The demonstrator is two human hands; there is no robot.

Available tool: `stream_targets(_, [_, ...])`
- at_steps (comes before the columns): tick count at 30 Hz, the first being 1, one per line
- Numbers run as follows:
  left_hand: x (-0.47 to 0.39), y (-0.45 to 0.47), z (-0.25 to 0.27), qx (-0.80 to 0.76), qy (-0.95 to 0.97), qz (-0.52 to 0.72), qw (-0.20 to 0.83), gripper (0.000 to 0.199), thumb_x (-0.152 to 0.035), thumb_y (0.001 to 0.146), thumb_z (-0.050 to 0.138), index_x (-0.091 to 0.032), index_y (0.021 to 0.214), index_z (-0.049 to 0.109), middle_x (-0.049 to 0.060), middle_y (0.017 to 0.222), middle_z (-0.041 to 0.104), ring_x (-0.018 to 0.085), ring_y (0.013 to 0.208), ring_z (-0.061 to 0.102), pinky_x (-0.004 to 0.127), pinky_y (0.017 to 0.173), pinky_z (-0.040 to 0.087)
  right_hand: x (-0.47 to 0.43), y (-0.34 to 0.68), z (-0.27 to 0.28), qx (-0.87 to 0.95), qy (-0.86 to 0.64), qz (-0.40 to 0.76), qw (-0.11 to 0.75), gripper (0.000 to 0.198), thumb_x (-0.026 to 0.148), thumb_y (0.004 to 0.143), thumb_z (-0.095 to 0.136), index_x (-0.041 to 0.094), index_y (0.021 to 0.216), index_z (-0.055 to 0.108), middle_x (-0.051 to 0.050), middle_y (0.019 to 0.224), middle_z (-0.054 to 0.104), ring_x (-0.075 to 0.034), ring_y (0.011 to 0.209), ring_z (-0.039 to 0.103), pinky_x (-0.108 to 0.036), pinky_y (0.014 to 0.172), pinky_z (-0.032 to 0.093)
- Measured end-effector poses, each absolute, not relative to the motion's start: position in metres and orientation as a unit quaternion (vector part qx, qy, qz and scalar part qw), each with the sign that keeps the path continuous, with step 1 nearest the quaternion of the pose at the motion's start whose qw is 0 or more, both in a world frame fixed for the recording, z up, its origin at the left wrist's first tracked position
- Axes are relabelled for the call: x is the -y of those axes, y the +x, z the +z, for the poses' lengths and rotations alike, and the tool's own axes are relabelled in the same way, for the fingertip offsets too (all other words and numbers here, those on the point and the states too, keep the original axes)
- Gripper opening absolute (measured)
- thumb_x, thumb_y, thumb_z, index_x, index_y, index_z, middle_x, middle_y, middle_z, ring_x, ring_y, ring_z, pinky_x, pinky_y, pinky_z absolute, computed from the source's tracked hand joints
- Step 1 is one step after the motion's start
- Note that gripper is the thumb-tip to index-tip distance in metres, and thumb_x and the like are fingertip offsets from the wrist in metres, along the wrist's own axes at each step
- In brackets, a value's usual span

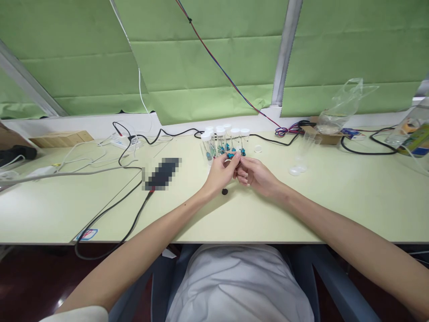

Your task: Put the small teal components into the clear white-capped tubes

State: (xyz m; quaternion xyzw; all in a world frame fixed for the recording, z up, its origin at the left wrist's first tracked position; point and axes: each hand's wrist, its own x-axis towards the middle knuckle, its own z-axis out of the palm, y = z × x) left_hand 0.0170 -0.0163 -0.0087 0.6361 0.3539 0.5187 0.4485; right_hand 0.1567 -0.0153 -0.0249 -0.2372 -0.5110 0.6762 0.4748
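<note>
My left hand (218, 173) and my right hand (257, 175) meet above the middle of the table. Fingers and thumbs are closed together in a pinch on both hands. What they hold, if anything, is hidden or too small to make out. Just behind the fingertips, teal pieces (230, 155) show; whether these are held or lie behind cannot be told. A group of clear tubes with white caps (235, 131) and teal contents stands upright beyond my hands. A small black disc (225, 191) lies on the table below my left hand.
A white ring-like cap (258, 148) lies right of the tubes. Further right are clear empty tubes (303, 154) and a cardboard box (330, 137) with a plastic bag (342, 107). Left are a pixelated dark device (164, 173), black cables (142, 210) and a power strip (125, 141).
</note>
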Motion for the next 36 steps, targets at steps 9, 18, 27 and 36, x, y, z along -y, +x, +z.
stream_targets(9, [0.0100, 0.0161, -0.0153, -0.363, 0.652, 0.499, 0.441, 0.048, -0.065, 0.086, 0.062, -0.017, 0.085, 0.057, 0.000, 0.060, 0.059, 0.011, 0.045, 0.056, 0.023, 0.042, 0.041, 0.0171, 0.1556, -0.0235, 0.502, -0.235, 0.683, 0.476, 0.040, 0.054, 0.081, 0.073, 0.020, 0.080, 0.053, 0.007, 0.056, 0.040, -0.008, 0.048, 0.039, -0.024, 0.047, 0.029])
stream_targets(18, [0.0090, 0.0156, -0.0163, -0.351, 0.654, 0.503, 0.443, 0.047, -0.063, 0.086, 0.062, -0.017, 0.079, 0.053, 0.000, 0.061, 0.058, 0.011, 0.049, 0.059, 0.024, 0.046, 0.045, 0.0195, 0.1546, -0.0181, 0.487, -0.247, 0.685, 0.482, 0.043, 0.055, 0.080, 0.074, 0.020, 0.074, 0.049, 0.007, 0.054, 0.039, -0.009, 0.047, 0.038, -0.024, 0.046, 0.027])
stream_targets(27, [0.0151, 0.0163, -0.0106, -0.351, 0.656, 0.501, 0.441, 0.046, -0.061, 0.086, 0.063, -0.016, 0.084, 0.055, 0.002, 0.063, 0.063, 0.014, 0.054, 0.064, 0.024, 0.049, 0.048, 0.0197, 0.1555, -0.0192, 0.498, -0.246, 0.673, 0.488, 0.040, 0.051, 0.081, 0.074, 0.020, 0.076, 0.051, 0.007, 0.055, 0.041, -0.008, 0.047, 0.040, -0.024, 0.047, 0.029])
stream_targets(36, [0.0137, 0.0171, -0.0123, -0.351, 0.652, 0.498, 0.451, 0.048, -0.062, 0.088, 0.060, -0.015, 0.092, 0.058, 0.000, 0.060, 0.059, 0.012, 0.048, 0.059, 0.023, 0.046, 0.046, 0.0156, 0.1558, -0.0250, 0.513, -0.235, 0.669, 0.484, 0.041, 0.052, 0.082, 0.074, 0.019, 0.075, 0.052, 0.006, 0.057, 0.042, -0.007, 0.048, 0.042, -0.023, 0.047, 0.031])
